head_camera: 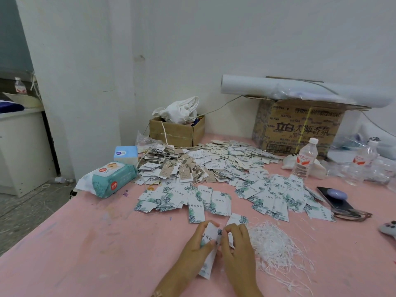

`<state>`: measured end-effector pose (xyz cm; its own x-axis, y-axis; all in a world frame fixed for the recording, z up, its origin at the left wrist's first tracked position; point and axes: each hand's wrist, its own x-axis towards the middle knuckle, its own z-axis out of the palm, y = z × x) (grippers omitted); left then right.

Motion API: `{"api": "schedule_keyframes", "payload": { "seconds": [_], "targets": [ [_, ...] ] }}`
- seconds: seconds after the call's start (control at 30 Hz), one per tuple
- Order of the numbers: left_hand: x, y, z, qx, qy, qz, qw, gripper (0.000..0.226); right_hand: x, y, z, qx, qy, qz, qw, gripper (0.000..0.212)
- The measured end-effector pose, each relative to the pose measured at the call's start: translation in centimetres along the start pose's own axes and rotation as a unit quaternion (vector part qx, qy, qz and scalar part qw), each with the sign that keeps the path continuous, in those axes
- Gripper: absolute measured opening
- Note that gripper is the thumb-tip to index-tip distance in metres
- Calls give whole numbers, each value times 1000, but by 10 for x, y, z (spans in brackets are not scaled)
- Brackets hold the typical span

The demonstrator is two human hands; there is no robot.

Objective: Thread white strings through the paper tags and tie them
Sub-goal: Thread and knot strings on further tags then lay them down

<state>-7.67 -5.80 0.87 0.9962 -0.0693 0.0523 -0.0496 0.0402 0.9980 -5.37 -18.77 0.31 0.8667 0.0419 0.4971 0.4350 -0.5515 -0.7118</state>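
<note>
Sitting at a pink table (85, 243), facing a sprawling heap of leaf-printed paper tags (267, 196), with a tangle of white strings (276, 247) lying just right of the hands. Gripping with the left hand (199, 243), fingers curled, and pinching with the right hand (237, 243) the upper end of one tag (211, 231), holding it just above the table's near edge.

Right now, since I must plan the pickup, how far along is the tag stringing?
Done: a heap of strung tags lies at the back left. In hand: left hand and right hand both grip one leaf-printed tag; whether string is through it, I cannot tell. Left: many loose tags spread in front, and a pile of white strings beside the right hand.
</note>
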Motion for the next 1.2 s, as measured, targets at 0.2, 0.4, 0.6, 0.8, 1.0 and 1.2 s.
{"api": "schedule_keyframes", "payload": {
  "seconds": [0.2, 0.4, 0.6, 0.8, 1.0, 1.2],
  "targets": [
    [-3, -4, 6, 66, 1, 52, 996, 36, 1, 0, 1, -27, -17, 17, 999, 15],
    [-2, -6, 5, 106, 12, 92, 990, 40, 2, 1, 2, -34, -22, 40, 998, 16],
    [-1, -7, 5, 142, 11, 119, 983, 37, 3, 2, 2, -26, -17, 38, 999, 25],
    [1, -11, 4, 161, 11, 116, 980, 27, 2, 1, 2, -26, -29, 30, 999, 21],
    [2, -11, 4, 164, 14, 113, 980, 24, 2, 0, 2, -29, -25, 27, 999, 16],
    [1, -12, 4, 150, 14, 112, 982, 25, 2, 3, 3, -17, -31, 19, 999, 21]
  ]
}}
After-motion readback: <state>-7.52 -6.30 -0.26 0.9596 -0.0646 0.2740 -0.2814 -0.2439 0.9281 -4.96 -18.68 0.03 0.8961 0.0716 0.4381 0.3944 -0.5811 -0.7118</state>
